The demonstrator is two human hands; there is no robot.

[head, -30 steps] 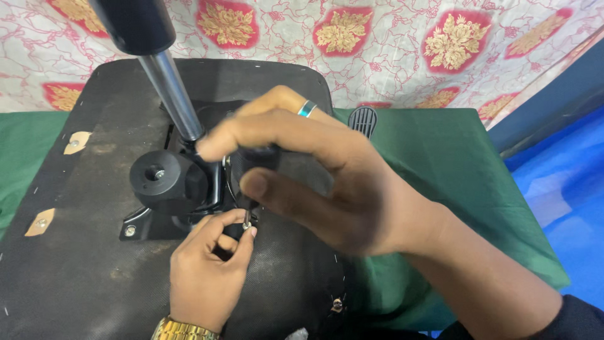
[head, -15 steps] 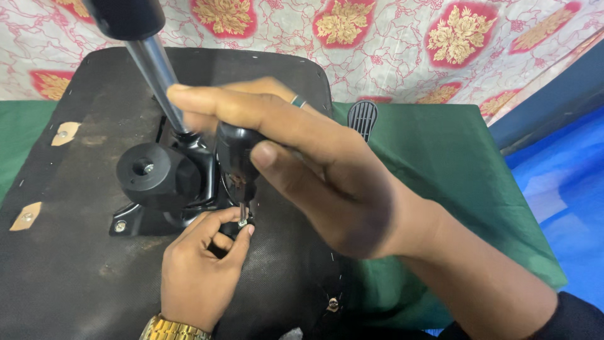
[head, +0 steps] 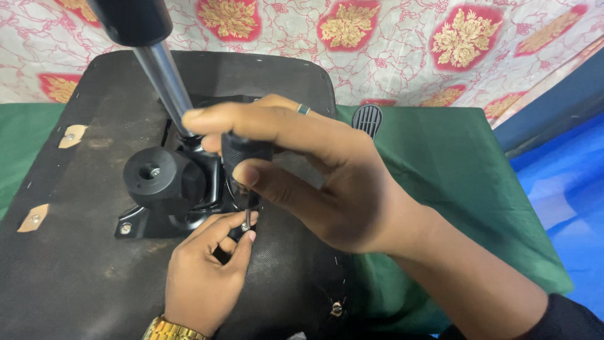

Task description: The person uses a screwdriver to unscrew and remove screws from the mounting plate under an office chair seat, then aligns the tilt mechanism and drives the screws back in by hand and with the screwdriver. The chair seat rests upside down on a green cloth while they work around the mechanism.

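An upturned black chair seat [head: 75,264] lies on a green cloth, its black metal mechanism plate [head: 182,208] bolted at the middle. A shiny gas cylinder [head: 165,79] rises from the plate. My right hand [head: 314,170] grips the black handle of a screwdriver [head: 244,164], held upright with its tip down at the plate's right edge. My left hand [head: 211,277] pinches a small screw [head: 245,225] at the driver's tip, fingertips on the seat. A gold watch is on my left wrist and a ring on my right hand.
A round black knob [head: 157,179] sticks out of the mechanism on the left. A black slotted lever paddle [head: 368,119] lies on the green cloth [head: 453,189] beyond my right hand. Floral fabric [head: 377,44] hangs behind; blue sheeting [head: 566,208] lies at right.
The view has shifted so the mechanism sits a little more to the right. My right hand has lowered slightly over the screwdriver; my left hand still holds the screw at its tip.
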